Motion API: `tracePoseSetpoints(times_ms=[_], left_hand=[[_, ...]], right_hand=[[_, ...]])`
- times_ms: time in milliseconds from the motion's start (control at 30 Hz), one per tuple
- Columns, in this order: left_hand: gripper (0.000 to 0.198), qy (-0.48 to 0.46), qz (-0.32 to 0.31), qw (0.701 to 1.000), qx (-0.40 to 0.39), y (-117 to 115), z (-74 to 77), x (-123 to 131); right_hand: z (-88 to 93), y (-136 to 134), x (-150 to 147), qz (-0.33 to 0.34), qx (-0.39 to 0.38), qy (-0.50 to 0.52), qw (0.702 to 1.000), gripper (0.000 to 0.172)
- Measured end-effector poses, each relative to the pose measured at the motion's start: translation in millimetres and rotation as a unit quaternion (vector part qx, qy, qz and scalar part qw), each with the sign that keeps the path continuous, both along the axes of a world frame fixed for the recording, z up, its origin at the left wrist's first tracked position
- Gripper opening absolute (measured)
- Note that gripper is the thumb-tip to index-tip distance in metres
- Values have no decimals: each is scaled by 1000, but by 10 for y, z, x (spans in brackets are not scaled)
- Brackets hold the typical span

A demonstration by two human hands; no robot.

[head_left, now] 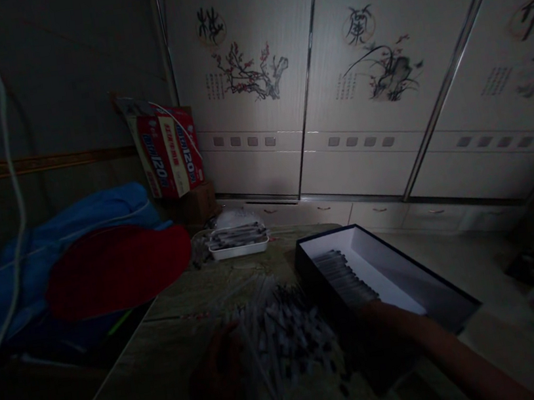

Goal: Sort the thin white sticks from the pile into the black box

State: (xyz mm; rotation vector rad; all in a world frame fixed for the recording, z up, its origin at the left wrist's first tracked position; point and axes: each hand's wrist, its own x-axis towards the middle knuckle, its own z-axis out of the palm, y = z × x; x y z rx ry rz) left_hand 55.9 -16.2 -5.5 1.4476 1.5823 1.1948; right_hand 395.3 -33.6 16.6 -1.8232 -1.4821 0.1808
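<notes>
The room is very dark, so both hands show poorly. My left hand (220, 362) is at the left edge of a loose pile of slim clear tubes (267, 339); whether it holds one is lost in shadow. Small black caps or tips (300, 334) lie among and to the right of the tubes. My right hand (375, 317) reaches into the near part of a black box (405, 260) with a white inside. Its fingers are hidden in the dark. A row of slim pen-like sticks (341, 272) lies side by side along the box's left wall, just beyond that hand.
A white tray (239, 250) of pen-like sticks stands at the table's far end, beside a clear plastic bag (237, 217). Left of the table (168, 346) are blue cloth (75, 217) and a red round item (117, 267). A white cable (15, 195) hangs at left.
</notes>
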Motion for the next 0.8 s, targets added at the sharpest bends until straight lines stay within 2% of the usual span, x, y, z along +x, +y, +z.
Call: tracePoseSetpoints(times_ms=[100, 200, 300, 367, 467, 533, 633, 700, 800], left_hand=[[40, 6, -2, 1000, 3, 18, 1, -10], [44, 12, 2, 1000, 6, 19, 9, -2], [47, 12, 10, 1000, 8, -6, 20, 24], [47, 10, 13, 1000, 16, -32, 24, 43], [46, 10, 18, 999, 35, -78, 10, 54], [43, 32, 17, 997, 73, -105, -13, 41], [31, 95, -11, 981, 166, -123, -62, 4], [24, 152, -59, 950, 267, -120, -105, -8], [25, 238, -107, 877, 403, -112, -177, 29]], right_hand=[[53, 33, 31, 92, -60, -46, 993, 25], [257, 19, 46, 77, -38, -93, 992, 20], [584, -116, -88, 40, 56, -95, 993, 14], [784, -267, -303, 32, 176, -27, 984, 15], [884, -480, -737, 75, 167, 150, 972, 16], [772, -549, -1016, 117, 107, 246, 956, 17], [428, -525, -1331, 151, 40, 384, 910, 24], [188, -463, -1473, 159, 13, 470, 868, 29], [-60, -384, -1605, 159, 0, 542, 825, 32]])
